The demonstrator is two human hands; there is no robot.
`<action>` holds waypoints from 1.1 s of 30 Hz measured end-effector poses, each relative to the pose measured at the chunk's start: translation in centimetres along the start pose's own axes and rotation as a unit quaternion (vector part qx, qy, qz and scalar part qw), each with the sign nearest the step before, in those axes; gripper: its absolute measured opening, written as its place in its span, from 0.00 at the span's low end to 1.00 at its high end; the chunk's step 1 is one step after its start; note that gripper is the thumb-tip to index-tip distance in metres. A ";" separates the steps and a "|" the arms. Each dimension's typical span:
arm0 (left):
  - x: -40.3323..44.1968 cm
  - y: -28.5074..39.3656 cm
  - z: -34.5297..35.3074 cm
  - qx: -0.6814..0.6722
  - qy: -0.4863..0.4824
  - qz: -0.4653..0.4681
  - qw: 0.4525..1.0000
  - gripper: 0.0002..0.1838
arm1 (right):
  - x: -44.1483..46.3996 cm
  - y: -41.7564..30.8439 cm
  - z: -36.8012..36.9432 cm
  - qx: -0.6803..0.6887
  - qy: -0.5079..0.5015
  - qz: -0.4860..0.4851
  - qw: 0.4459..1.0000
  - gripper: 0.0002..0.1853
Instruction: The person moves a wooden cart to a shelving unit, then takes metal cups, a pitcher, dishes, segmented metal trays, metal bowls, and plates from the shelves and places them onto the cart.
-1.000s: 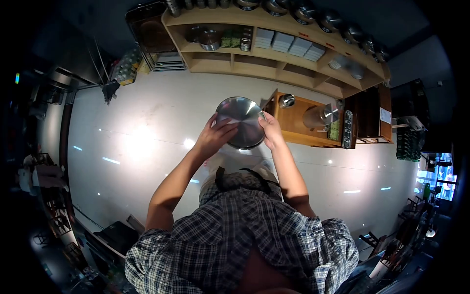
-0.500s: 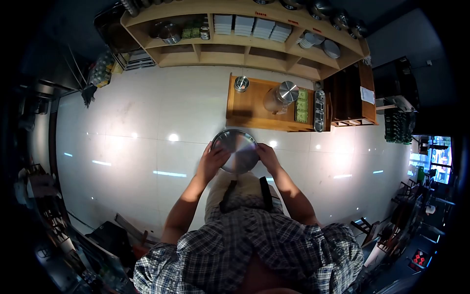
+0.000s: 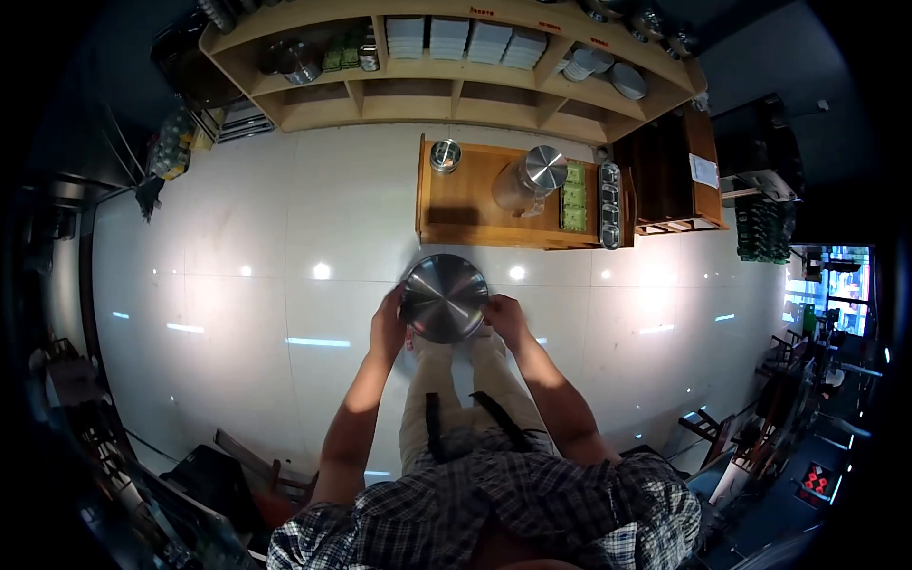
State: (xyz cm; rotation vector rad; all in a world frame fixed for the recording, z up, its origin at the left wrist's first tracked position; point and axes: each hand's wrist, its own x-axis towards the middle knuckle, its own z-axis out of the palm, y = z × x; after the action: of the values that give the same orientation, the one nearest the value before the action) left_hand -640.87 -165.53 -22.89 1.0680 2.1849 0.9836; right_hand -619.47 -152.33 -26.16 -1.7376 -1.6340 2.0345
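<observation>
Round metal dish [image 3: 445, 296] held at its two sides, in front of your body and above the floor [image 3: 237, 218]. Your left hand [image 3: 388, 323] grips the left edge, its fingers partly hidden by the dish; your right hand [image 3: 508, 318] is closed on the right edge. Half a second ago your left fingers lay spread across the upper face; they have since withdrawn to the edge, leaving that face uncovered. In consequence, you appear to bear the dish by its margins alone, so steadiness now depends on both hands keeping their hold.

The dish lies near the front edge of the wooden surface [image 3: 484, 169], seemingly apart from it; relative height cannot be judged. A second ago it appeared to the left of that surface; the surface now stands more squarely ahead of you, which brings the two into line.

On the surface, from left to right: a small metal container [image 3: 445, 155], a lidded pitcher [image 3: 516, 187], a green compartmented tray [image 3: 573, 197] and a narrow metal rack [image 3: 610, 204]. Behind stands a shelving unit [image 3: 427, 72] with stacked white dishes [image 3: 446, 40].
</observation>
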 end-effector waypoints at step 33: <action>6.1 -20.4 33.0 -0.143 0.087 -0.052 0.985 0.17 | 24.4 22.0 -4.7 0.029 0.177 -0.220 0.959 0.11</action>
State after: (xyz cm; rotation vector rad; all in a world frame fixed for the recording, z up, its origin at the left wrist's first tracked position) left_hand -630.38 -156.65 -59.63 0.7524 2.1261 1.3375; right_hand -612.90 -145.03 -57.84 -1.4427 -1.6370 1.4636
